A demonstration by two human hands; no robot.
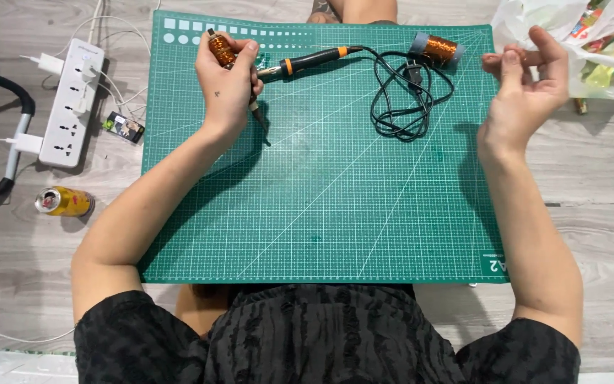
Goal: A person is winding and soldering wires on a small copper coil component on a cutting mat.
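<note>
Lighting: bright, even, diffuse; your view is well exposed throughout. Shadows: soft, falling just below and right of your left hand (227,85) onto the green cutting mat (321,213); a fainter one lies under your right hand (524,89) and its forearm. Glare: mild, on the white plastic bag (534,21) beyond your right fingertips. Focus: sharp centrally; your right fingers slightly motion-blurred. Distortion: slight bowing at frame edges.

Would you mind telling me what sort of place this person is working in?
Probably a home hobby spot on the floor, not a workshop: a green cutting mat lies on wood-look boards, with a soldering iron, a copper wire spool and a power strip nearby.
</note>
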